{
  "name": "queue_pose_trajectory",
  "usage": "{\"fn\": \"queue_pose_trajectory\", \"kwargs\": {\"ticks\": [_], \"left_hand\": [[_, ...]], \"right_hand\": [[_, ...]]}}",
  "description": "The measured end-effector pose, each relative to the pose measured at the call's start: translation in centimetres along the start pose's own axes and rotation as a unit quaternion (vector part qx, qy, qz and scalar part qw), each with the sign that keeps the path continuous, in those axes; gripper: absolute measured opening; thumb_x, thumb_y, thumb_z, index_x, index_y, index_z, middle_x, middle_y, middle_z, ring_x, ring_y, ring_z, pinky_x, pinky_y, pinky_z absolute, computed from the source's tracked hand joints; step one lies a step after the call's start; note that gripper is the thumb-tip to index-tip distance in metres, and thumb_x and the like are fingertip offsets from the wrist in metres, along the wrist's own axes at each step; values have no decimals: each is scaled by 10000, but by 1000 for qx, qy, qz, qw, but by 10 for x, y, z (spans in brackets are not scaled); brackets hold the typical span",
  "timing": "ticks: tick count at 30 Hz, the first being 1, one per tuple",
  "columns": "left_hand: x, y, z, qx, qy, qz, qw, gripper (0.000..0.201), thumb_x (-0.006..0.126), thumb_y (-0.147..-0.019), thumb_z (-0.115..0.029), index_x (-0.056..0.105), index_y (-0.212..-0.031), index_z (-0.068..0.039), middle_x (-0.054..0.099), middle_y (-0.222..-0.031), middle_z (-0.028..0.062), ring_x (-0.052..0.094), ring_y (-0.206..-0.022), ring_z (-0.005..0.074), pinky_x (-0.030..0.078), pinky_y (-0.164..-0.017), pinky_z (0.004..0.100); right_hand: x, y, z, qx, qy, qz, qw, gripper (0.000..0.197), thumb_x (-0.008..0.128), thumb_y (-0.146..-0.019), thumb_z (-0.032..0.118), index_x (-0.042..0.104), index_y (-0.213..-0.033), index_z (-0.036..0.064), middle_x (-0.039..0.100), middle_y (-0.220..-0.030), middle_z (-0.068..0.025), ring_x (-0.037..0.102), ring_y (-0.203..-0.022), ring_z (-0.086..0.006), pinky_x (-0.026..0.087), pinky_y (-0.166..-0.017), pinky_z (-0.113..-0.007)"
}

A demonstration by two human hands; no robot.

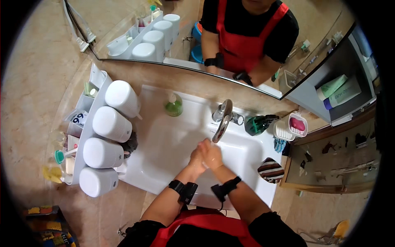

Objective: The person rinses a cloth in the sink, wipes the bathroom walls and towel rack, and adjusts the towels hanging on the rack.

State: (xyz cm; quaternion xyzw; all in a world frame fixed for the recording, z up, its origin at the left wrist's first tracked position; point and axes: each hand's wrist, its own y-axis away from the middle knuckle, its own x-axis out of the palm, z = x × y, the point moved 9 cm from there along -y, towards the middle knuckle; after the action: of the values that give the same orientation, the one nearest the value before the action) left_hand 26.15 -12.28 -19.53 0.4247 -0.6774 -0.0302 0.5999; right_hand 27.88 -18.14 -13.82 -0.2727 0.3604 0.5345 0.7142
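Observation:
Over the white sink (242, 173), my left hand (197, 159) and my right hand (211, 154) are clasped together, just below and left of the spout of the chrome faucet (223, 123). Both hands have their fingers closed round each other, and the skin looks wet. Anything small between the palms is hidden. I cannot make out a stream of water from the spout. Each wrist carries a black strap with a small device.
A pump bottle of green liquid (173, 106), a dark green bottle (258, 124), pink soap in a dish (297, 124) and a striped cloth (270, 170) sit round the basin. A wall rack (88, 142) with several white cups hangs left; a mirror (181, 70) spans the back.

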Motion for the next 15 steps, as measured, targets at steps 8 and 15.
{"fn": "queue_pose_trajectory", "kwargs": {"ticks": [8, 15], "left_hand": [[5, -3, -38, -9, -254, -23, 967, 611, 416, -944, -600, 559, -1178, -53, 597, -1071, 67, 538, -999, 189, 399, -906, 341], [-46, -8, -45, 73, -181, -191, 962, 484, 473, -934, -541, 568, -1160, -123, 595, -1072, 60, 538, -1083, 214, 437, -918, 347]], "right_hand": [[-13, -7, -28, -117, -217, 50, 968, 582, 682, -821, 154, 443, -1353, 161, 652, -1050, -215, 636, -1017, -340, 486, -890, -393], [-13, -24, -20, 75, -418, 73, 902, 396, 573, -797, -4, 612, -1178, 96, 664, -982, -81, 644, -874, -234, 513, -770, -343]]}}
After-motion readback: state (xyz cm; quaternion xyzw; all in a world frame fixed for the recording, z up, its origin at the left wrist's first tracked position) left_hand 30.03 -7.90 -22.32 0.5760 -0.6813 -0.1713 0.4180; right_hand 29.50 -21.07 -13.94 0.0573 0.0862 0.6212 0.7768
